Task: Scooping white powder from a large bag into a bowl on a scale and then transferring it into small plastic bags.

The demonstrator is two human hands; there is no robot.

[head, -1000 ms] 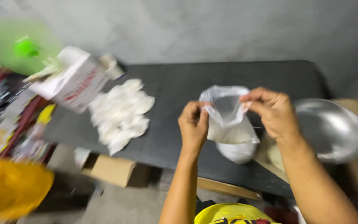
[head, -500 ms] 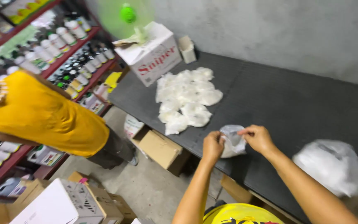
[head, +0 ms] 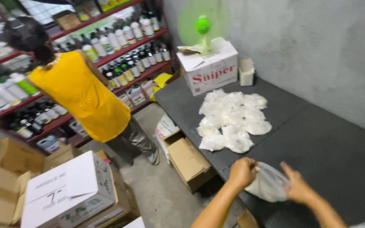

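Observation:
My left hand (head: 242, 171) and my right hand (head: 297, 188) both grip a small clear plastic bag of white powder (head: 268, 185) low over the near edge of the dark table (head: 330, 143). The left hand pinches the bag's neck, and the right hand cups its far side. Farther back on the table lies a pile of several filled white bags (head: 232, 119), about an arm's length from my hands.
A white carton (head: 211, 67) with a green fan (head: 202, 25) on top stands at the table's far end, beside a small white box (head: 246, 71). A person in a yellow shirt (head: 81, 97) faces red shelves of bottles (head: 119, 46). Cardboard boxes (head: 189, 162) crowd the floor.
The view has swung left from the metal bowl toward the shelves and the person. My hands have brought the bag down to the table's near edge and closed around it.

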